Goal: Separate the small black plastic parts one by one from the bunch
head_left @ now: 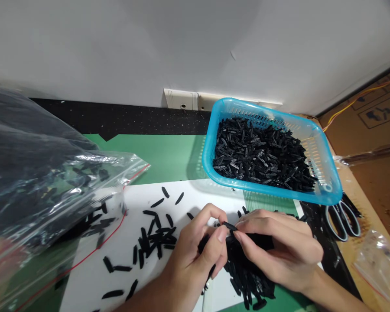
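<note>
Head view. The left hand [198, 251] and the right hand [276, 247] meet above a white sheet [195, 195] laid on a green mat [162, 156]. Between the tips of both hands sits one small black plastic piece [229, 225], pinched from the left by thumb and forefinger and from the right by the fingertips; both hands are thus closed on it. The left hand also appears to hold further black pieces in its curled fingers, though how many cannot be told. Directly beneath the hands lies a dense heap of black pieces [247, 277], extending toward the near edge of the sheet. To the left of the hands, loose black pieces [156, 238] lie scattered singly and in a small cluster across the sheet. Beyond the hands stands a blue basket [325, 190], filled with the same black parts and resting partly on the sheet's far edge. At far left, large clear zip bags [52, 182] with red seal lines hold more black parts. To the right of the basket, scissors [342, 219] with grey-and-white handles lie on a dark strip, and a small empty-looking clear bag [375, 255] lies on the brown bench surface near them.
</note>
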`<state>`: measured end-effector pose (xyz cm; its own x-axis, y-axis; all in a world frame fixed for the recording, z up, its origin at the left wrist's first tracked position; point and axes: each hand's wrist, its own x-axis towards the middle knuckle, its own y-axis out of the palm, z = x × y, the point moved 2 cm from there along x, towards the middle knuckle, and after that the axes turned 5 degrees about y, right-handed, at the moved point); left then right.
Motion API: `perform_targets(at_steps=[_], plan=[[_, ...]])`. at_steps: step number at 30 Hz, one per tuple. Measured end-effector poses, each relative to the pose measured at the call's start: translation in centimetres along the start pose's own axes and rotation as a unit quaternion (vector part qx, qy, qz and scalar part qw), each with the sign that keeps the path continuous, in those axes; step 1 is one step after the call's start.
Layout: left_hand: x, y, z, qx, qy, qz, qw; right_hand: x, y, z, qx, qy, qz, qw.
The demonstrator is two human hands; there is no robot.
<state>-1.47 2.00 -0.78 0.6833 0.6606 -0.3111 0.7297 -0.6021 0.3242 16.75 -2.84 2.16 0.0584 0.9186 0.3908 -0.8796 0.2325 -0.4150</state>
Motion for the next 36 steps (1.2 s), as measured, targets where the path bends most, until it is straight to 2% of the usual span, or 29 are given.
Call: perform_targets(at_steps=[9, 17, 24, 31, 36], plan=[[0.55, -0.08, -0.34, -0.055, 0.014, 0.042, 0.998, -0.14, 0.07, 0.11, -0.006, 0.005, 0.007, 1.0], [-0.01, -0.08, 0.21, -0.004, 0.024, 0.016, 1.0, -0.47, -0.11, 0.04, -0.054, -0.042, 0.035, 0.997], [-0.03, -0.2, 0.09, -0.018, 0.038, 0.017, 0.999, -0.35, 0.2, -0.12, -0.07, -0.067, 0.036, 0.995], [-0.1, -0.07, -0.06, -0.019, 0.046, 0.007, 0.999, -0.37, 0.33, -0.14, -0.105, -0.073, 0.034, 0.991], [0.17, -0.07, 0.17, -0.022, 0.058, 0.028, 0.998, -0.35, 0.31, -0.08, -0.099, -0.06, 0.035, 0.993]])
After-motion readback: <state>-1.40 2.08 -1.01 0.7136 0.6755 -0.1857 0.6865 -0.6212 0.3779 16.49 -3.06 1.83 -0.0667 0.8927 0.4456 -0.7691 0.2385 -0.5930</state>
